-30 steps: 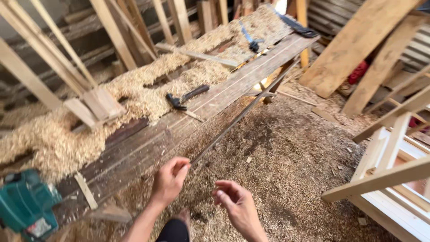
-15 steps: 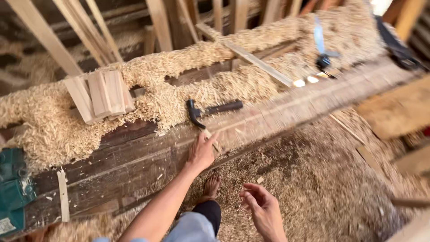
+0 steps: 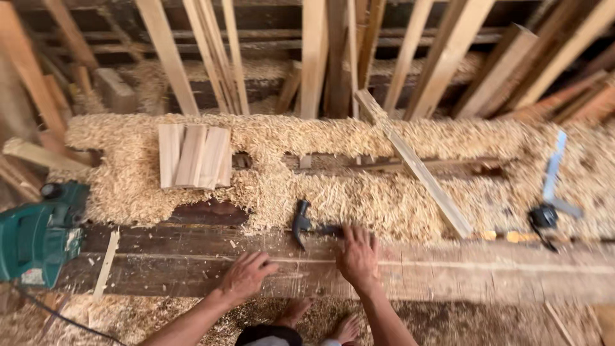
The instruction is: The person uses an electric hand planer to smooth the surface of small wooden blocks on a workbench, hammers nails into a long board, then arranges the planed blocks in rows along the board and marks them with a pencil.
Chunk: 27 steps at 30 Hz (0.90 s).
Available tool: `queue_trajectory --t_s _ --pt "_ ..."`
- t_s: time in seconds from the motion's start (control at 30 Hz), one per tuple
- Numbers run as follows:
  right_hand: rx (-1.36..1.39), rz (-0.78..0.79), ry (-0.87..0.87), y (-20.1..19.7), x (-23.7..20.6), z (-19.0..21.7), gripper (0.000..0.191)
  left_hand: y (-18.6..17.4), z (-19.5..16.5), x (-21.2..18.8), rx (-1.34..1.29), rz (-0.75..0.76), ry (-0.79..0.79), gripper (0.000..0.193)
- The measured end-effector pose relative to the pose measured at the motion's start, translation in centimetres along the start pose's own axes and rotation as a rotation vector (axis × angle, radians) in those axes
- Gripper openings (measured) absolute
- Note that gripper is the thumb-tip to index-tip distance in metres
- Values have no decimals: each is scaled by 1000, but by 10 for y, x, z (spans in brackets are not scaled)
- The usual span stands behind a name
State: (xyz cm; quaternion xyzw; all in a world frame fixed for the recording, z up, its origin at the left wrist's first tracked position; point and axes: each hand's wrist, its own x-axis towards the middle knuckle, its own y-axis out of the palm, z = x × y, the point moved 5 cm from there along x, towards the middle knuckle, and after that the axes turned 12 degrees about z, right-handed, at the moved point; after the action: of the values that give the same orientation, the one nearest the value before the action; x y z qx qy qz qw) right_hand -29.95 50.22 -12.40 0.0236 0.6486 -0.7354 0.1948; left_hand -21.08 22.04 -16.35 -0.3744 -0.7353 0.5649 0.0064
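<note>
Both our hands had come onto the bench (image 3: 448, 272): half a second earlier only the left (image 3: 246, 277) touched it. Our right (image 3: 357, 255) covered the hammer (image 3: 301, 223) handle, fingers spread; left lay loosely curled, holding nothing.

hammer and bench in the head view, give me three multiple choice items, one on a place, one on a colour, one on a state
1. Where does the hammer lie?
A. on the floor
B. at the edge of the wood shavings on the workbench
C. on top of the stack of short boards

2. What colour is the power tool at the left?
A. green
B. red
C. yellow

3. What is the right hand doing?
A. hanging clear of the bench
B. holding a saw
C. lying over the hammer's handle

Answers: 1 B, its head sits just below the shavings. 2 A, the housing is green. 3 C, the fingers cover the handle while the left hand rests on the bench.
</note>
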Motion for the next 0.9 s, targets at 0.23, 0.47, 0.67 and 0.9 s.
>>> queue_trajectory --t_s 0.23,0.47,0.67,0.9 --pt "292 300 -47 1 4 -57 38 -92 -18 50 66 -416 -377 42" --pt "622 -33 352 -98 -30 -236 29 -101 -160 210 6 -264 -156 40" --pt "616 -113 608 -116 -17 -394 35 -114 -285 344 -26 -141 73 31" --pt "384 -306 591 -92 -38 -458 46 -120 -325 399 -98 -102 70 41"
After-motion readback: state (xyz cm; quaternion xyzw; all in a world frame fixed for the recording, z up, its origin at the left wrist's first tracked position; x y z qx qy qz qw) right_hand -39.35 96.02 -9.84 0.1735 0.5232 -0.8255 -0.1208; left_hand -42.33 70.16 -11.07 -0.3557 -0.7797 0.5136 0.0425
